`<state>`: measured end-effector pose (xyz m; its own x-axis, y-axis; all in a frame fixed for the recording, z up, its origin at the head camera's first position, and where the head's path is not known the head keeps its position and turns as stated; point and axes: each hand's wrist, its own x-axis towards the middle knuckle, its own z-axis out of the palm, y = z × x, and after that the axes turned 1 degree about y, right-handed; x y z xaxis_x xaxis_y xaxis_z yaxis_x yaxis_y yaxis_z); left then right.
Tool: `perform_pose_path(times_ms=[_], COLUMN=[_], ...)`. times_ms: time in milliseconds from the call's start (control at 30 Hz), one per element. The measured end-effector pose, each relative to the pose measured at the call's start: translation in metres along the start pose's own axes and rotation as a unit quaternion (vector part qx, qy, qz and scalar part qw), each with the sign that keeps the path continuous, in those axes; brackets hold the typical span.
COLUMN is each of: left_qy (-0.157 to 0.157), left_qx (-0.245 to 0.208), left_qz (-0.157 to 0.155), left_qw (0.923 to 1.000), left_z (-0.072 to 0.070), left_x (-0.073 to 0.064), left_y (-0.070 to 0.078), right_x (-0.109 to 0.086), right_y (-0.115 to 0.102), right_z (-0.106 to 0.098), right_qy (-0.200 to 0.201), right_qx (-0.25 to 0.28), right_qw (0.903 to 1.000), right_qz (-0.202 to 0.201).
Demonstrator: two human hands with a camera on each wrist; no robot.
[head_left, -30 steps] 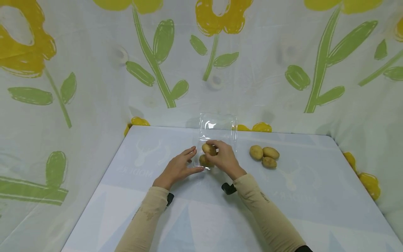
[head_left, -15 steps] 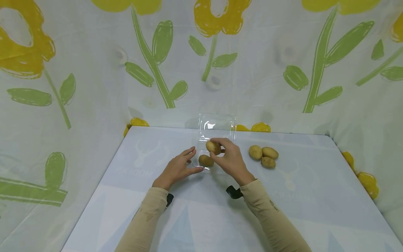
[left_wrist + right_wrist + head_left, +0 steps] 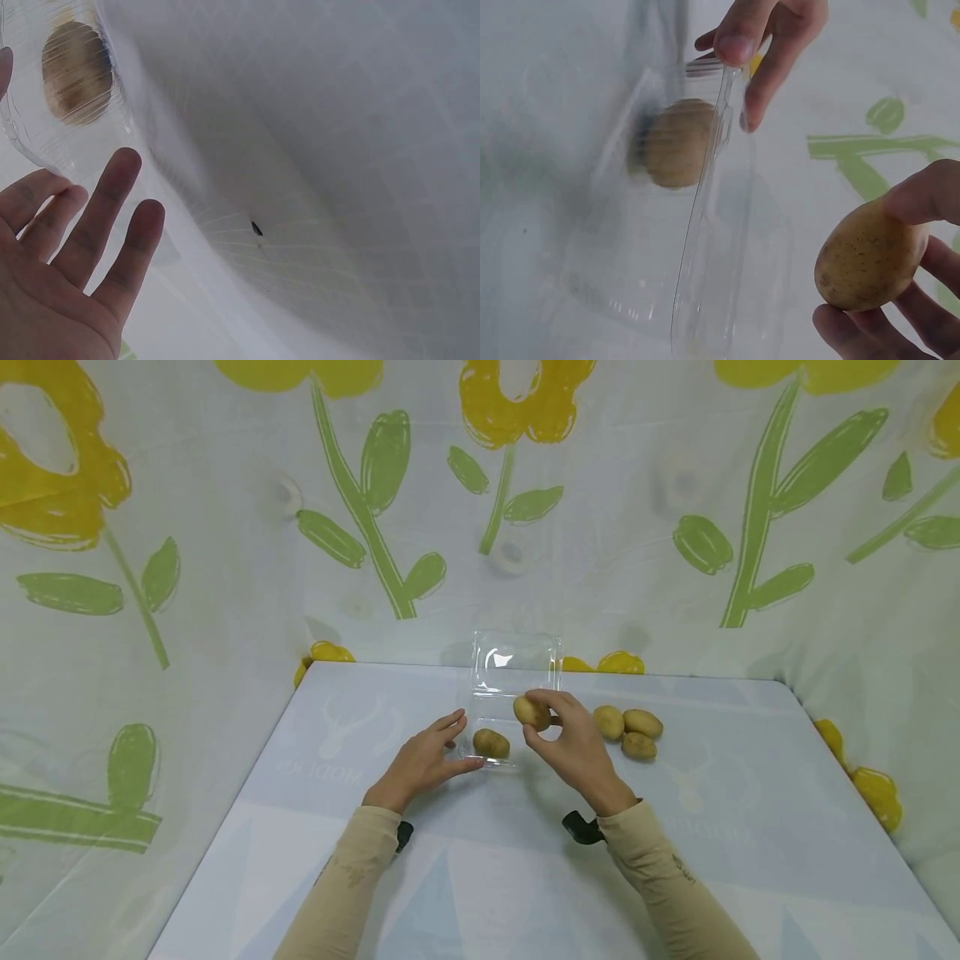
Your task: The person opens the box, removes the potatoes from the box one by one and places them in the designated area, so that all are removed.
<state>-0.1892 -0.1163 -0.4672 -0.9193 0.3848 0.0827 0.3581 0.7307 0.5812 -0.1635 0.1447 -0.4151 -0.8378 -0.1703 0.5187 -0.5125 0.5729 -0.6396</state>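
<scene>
A clear plastic clamshell box (image 3: pixel 489 705) lies at the table's far side with its lid (image 3: pixel 517 664) raised behind it. One potato (image 3: pixel 491 743) rests inside, near the front left; the left wrist view shows this potato (image 3: pixel 77 73) through the ribbed plastic. My left hand (image 3: pixel 424 762) is at the box's left front corner, fingers extended, thumb at the front rim and fingertips by the side. My right hand (image 3: pixel 576 752) pinches a second potato (image 3: pixel 531 712) between thumb and fingers, over the box's right side. In the right wrist view this potato (image 3: pixel 870 259) appears beside the box's rim (image 3: pixel 692 251).
Three loose potatoes (image 3: pixel 627 731) lie clustered on the white patterned table (image 3: pixel 480 877), right of the box. A flower-printed curtain (image 3: pixel 615 527) stands behind the table's back edge and along the sides.
My right hand has lifted its potato away from the one in the box and carried it rightward. My left hand has stayed in place, as have the three loose potatoes.
</scene>
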Motion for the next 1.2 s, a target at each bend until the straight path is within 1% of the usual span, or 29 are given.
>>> perform_pose_path(times_ms=[100,267,367,600,833,1033,1200], left_qy=[-0.004,-0.006,-0.008,-0.011,-0.009,-0.009,-0.008], left_qx=[-0.001,-0.002,-0.002,0.002,0.003,-0.001,-0.006], left_qz=[0.000,0.004,0.003,0.001,0.000,-0.002,-0.002], left_qw=[1.0000,1.0000,1.0000,0.9999,1.0000,1.0000,0.9999], left_z=[0.000,0.000,0.000,0.000,0.000,0.000,-0.001], left_x=[0.000,0.001,0.001,0.001,0.000,-0.001,-0.002], left_y=[0.000,-0.001,-0.002,0.000,0.002,0.001,0.001], right_x=[-0.004,-0.010,-0.013,-0.023,-0.031,-0.039,-0.047], right_y=[0.002,0.009,0.013,0.024,0.031,0.037,0.045], right_z=[-0.007,-0.020,-0.027,-0.044,-0.057,-0.066,-0.072], right_qy=[0.012,0.048,0.056,0.052,0.051,0.030,0.021], right_qx=[-0.006,-0.020,-0.032,-0.048,-0.080,-0.116,-0.116], right_qw=[0.9999,0.9983,0.9973,0.9959,0.9938,0.9912,0.9905], right_qz=[-0.002,-0.027,-0.033,-0.057,-0.058,-0.056,-0.071])
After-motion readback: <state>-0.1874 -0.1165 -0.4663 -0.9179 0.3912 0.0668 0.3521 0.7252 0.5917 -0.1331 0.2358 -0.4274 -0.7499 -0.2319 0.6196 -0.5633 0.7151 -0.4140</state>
